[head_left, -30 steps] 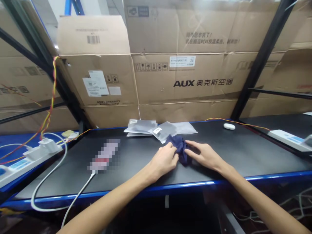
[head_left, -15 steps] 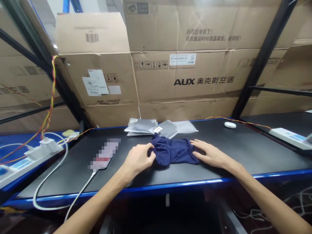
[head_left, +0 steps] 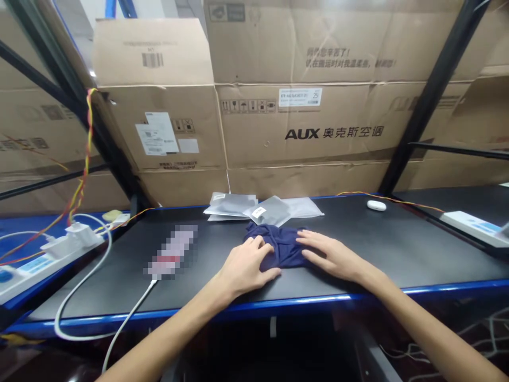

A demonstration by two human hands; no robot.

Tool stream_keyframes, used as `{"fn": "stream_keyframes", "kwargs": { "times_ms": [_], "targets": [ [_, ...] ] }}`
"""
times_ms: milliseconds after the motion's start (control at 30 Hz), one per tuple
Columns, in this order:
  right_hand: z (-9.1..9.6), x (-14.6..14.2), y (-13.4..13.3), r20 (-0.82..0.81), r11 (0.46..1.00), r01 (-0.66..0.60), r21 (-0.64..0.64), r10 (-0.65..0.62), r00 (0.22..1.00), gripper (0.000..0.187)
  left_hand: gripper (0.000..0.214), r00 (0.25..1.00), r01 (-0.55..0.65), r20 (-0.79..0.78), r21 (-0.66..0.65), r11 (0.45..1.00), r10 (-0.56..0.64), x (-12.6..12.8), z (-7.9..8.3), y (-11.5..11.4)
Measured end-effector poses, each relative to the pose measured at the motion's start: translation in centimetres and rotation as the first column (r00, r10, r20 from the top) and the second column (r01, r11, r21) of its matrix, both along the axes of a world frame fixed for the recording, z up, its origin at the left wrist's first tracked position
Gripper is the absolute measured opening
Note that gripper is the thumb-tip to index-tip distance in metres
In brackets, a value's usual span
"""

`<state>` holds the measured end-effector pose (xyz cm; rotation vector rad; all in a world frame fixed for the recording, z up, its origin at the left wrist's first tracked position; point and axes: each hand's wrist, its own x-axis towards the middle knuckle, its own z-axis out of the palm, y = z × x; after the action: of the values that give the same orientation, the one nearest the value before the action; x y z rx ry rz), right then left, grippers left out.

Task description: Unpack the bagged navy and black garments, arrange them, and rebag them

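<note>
A dark navy piece of folded fabric (head_left: 284, 245), perhaps a garment, lies bunched on the black tabletop. My left hand (head_left: 251, 263) rests on its left part, fingers bent over the cloth and thumb apart on the near side. On the right part lies my right hand (head_left: 330, 254), fairly flat with its fingers spread. The cloth under both hands is partly hidden. Just behind it are flat translucent plastic bags (head_left: 272, 211) with small white labels.
A phone (head_left: 173, 252), blurred out, lies left on the black table (head_left: 214, 239) with a white charging cable (head_left: 133, 313). Power strips (head_left: 473, 225) sit at both sides. A small white case (head_left: 376, 205) lies back right. Large cardboard boxes (head_left: 254, 143) wall the back between dark metal posts.
My left hand has let go of the fabric's left edge and moved right onto its top. My right hand has shifted left over the cloth, which now looks more compact.
</note>
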<state>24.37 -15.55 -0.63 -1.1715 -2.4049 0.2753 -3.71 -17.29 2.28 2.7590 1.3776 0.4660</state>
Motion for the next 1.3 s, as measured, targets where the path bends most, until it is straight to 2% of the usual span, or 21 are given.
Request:
{"fn": "stream_keyframes", "kwargs": {
  "times_ms": [100, 200, 267, 333, 433, 500, 567, 667, 733, 800, 867, 967, 1067, 1133, 1200, 1300],
  "targets": [
    [-0.7, -0.1, 0.2, 0.078, 1.000, -0.001, -0.006, 0.001, 0.997, 0.043, 0.026, 0.998, -0.002, 0.069, -0.015, 1.000, 0.003, -0.2, -0.5, 0.6],
    [-1.1, 0.4, 0.3, 0.075, 1.000, 0.000, -0.003, 0.000, 0.997, 0.044, 0.021, 0.979, -0.009, 0.203, 0.000, 1.000, 0.009, -1.1, 0.0, 1.0],
    [-1.2, 0.7, 0.4, 0.066, 1.000, -0.005, -0.006, 0.005, 0.998, 0.044, 0.018, 0.957, -0.085, 0.280, 0.043, 0.995, 0.070, -2.0, 0.7, 1.1],
    [-1.2, 0.8, 0.5, 0.056, 1.000, -0.003, -0.010, 0.003, 0.998, 0.044, 0.016, 0.934, -0.233, 0.300, 0.098, 0.967, 0.195, -3.1, 1.5, 1.3],
    [-1.2, 0.9, 0.5, 0.032, 1.000, 0.004, -0.020, -0.004, 0.999, 0.044, 0.024, 0.887, -0.452, 0.188, 0.174, 0.875, 0.421, -5.0, 2.3, 1.4],
    [-1.2, 1.0, 0.5, 0.015, 1.000, 0.004, -0.028, -0.003, 1.000, 0.043, 0.028, 0.852, -0.521, 0.063, 0.192, 0.832, 0.519, -6.4, 2.3, 1.4],
    [-1.2, 1.0, 0.6, 0.007, 0.999, 0.001, -0.034, 0.000, 1.000, 0.044, 0.024, 0.830, -0.538, -0.078, 0.151, 0.829, 0.553, -7.6, 1.8, 1.3],
    [-1.2, 1.0, 0.6, 0.002, 0.999, 0.002, -0.034, -0.002, 1.000, 0.044, 0.021, 0.815, -0.533, -0.239, 0.046, 0.845, 0.527, -8.9, 0.8, 0.9],
    [-1.1, 1.0, 0.5, -0.005, 0.999, 0.000, -0.035, 0.000, 1.000, 0.044, 0.021, 0.826, -0.514, -0.246, 0.046, 0.857, 0.508, -9.3, 0.4, 0.9],
    [-1.0, 0.9, 0.5, -0.033, 1.000, -0.004, -0.028, 0.003, 0.999, 0.042, 0.023, 0.862, -0.469, -0.167, 0.097, 0.878, 0.479, -9.5, 0.3, 1.1],
    [-0.8, 1.0, 0.5, -0.082, 1.000, 0.019, 0.006, -0.018, 0.996, 0.039, 0.026, 0.922, -0.375, -0.056, 0.109, 0.921, 0.382, -9.4, 0.3, 1.7],
    [-0.7, 1.4, 0.5, -0.110, 0.991, 0.095, 0.094, -0.085, 0.990, 0.035, 0.032, 0.976, -0.212, 0.055, 0.009, 0.977, 0.211, -9.1, -0.2, 2.9],
    [-0.8, 1.8, 0.6, -0.070, 0.982, 0.125, 0.144, -0.116, 0.991, 0.028, 0.033, 0.982, -0.173, 0.065, -0.069, 0.983, 0.177, -8.8, -1.2, 3.8],
    [-0.9, 1.8, 0.6, -0.074, 0.981, 0.131, 0.146, -0.121, 0.990, 0.021, 0.026, 0.980, -0.174, 0.084, -0.084, 0.981, 0.181, -8.7, -1.6, 4.2],
    [-0.8, 1.7, 0.6, -0.110, 0.981, 0.133, 0.142, -0.117, 0.987, 0.015, 0.018, 0.976, -0.157, 0.139, -0.083, 0.984, 0.168, -8.7, -1.5, 4.2],
    [-0.1, 1.5, 0.3, -0.206, 0.986, 0.105, 0.127, -0.077, 0.975, 0.013, 0.012, 0.956, -0.109, 0.268, -0.050, 0.993, 0.119, -8.8, -0.5, 3.8]
  ]
}}
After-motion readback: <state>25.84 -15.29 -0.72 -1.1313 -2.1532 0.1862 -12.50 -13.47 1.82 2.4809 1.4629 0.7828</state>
